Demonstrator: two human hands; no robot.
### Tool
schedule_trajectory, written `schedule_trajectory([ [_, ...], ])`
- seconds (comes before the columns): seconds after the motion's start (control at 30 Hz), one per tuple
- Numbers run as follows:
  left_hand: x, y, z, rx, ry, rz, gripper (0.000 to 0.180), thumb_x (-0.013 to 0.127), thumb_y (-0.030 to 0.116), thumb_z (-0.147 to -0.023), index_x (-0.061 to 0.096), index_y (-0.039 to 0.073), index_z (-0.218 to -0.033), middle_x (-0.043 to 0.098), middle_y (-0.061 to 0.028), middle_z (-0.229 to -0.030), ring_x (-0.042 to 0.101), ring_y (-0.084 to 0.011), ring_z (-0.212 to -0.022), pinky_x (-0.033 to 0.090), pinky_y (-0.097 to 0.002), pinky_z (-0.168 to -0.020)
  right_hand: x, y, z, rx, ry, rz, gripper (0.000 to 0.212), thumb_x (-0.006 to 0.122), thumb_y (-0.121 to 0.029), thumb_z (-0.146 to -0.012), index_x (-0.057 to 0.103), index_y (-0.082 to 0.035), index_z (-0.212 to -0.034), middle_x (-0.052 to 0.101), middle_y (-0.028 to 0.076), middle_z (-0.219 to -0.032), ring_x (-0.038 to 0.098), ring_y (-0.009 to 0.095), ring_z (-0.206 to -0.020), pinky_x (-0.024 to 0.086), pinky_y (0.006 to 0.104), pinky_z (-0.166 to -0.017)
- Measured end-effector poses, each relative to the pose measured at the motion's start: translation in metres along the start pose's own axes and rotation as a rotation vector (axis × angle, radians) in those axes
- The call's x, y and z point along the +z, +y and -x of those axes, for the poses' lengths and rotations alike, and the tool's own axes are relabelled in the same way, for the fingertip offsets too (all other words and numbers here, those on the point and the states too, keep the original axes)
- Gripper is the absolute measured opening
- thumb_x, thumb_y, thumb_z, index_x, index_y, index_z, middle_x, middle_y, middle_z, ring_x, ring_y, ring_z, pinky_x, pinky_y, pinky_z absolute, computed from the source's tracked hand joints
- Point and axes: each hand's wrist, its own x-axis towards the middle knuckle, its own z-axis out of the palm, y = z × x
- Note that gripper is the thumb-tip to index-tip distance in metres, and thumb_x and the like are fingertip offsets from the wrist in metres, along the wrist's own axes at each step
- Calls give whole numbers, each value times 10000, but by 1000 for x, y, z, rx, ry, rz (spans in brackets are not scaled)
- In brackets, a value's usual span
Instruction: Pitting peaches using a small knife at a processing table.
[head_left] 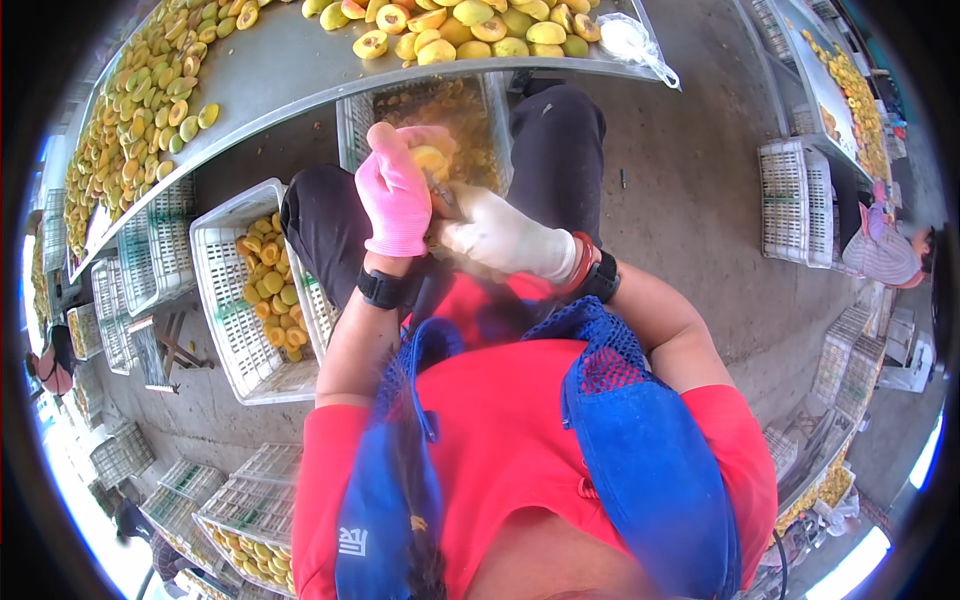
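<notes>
My left hand (393,195), in a pink glove, is closed round a yellow peach (430,161) above a crate between my knees. My right hand (515,238), in a white glove, is pressed close against it. A small metal tool (446,203) shows between the fingers of that right hand, its tip toward the fruit; its exact kind is partly hidden. Below both hands stands the light plastic crate (497,120), with wet brownish-orange scraps in it.
A metal table (290,62) ahead bears heaps of peach halves (470,28) and a white plastic bag (632,42). Left of my knee, a white crate (222,300) holds orange-yellow halves. More crates (797,200) stand around; another person (890,250) works at far right.
</notes>
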Motion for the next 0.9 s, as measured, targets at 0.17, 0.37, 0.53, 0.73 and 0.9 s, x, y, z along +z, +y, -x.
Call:
schedule_trajectory([
  [0.17,3,0,2,-18,-2,50,716,314,560,-1027,711,-27,-920,709,-76,-833,642,-138,-755,504,-258,-734,3,23,-10,-383,234,388,189,569,-130,-894,515,18,-998,591,110,-666,575,172,-494,448,340,-445],
  [0.37,-5,-12,-1,-197,-125,161,825,244,652,-995,700,-35,-955,704,-105,-850,649,-164,-769,511,-274,-749,5,11,0,-388,226,342,206,576,-130,-903,527,21,-1034,563,70,-671,556,177,-524,444,351,-488],
  [0.53,-2,-3,1,-293,-168,371,904,205,704,-967,694,-51,-890,701,-109,-823,650,-179,-733,514,-275,-710,2,21,2,-346,183,263,159,546,-135,-926,529,-3,-1014,541,63,-659,528,155,-483,429,327,-440],
  [0.73,-8,-3,2,-211,-174,184,944,201,748,-935,688,-48,-791,694,-109,-763,650,-175,-672,515,-272,-671,-2,1,12,8,-23,152,105,511,-165,-940,507,-60,-937,514,26,-647,487,113,-444,389,276,-371],
  [0.9,-16,-15,2,-107,-273,192,949,203,764,-922,688,-46,-824,700,-112,-781,655,-176,-693,520,-284,-682,0,-29,22,149,-96,136,121,516,-170,-936,493,-51,-925,505,30,-624,503,119,-457,393,284,-378],
])
